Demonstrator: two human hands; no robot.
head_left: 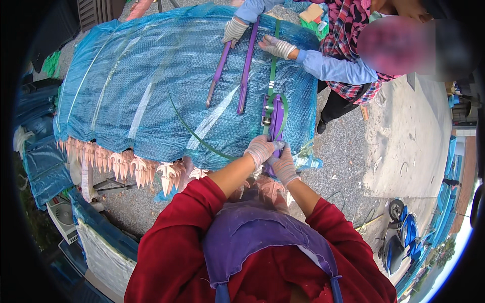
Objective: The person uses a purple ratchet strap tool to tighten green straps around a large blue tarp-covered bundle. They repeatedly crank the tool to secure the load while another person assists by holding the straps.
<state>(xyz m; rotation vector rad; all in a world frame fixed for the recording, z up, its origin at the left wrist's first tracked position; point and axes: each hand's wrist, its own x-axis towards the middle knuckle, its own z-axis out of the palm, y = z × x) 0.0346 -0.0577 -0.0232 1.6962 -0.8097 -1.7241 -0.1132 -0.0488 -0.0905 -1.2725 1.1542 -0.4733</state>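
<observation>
A purple strapping tensioner [276, 120] lies on a big bundle in blue bubble wrap [166, 76], near its right end. Green strap [273, 76] runs from the far side to the tool, and a loose tail [188, 126] of it curves left over the wrap. My left hand [261, 150], in a striped knit glove, is closed on the tensioner's near end. Just beside it, my gloved right hand [284, 167] grips the purple handle. Opposite, a co-worker's gloved hands [278, 47] are at a two-armed purple strapping sealer [246, 76]; one hand grips an arm, the other is spread near the strap.
Pinkish carved pointed pieces [124, 164] stick out under the wrap's near edge. The co-worker [348, 60] stands at the far right on gravel beside a concrete slab [404, 146]. A blue motorbike [401, 237] is at the lower right, an outdoor air-conditioner unit [63, 214] at left.
</observation>
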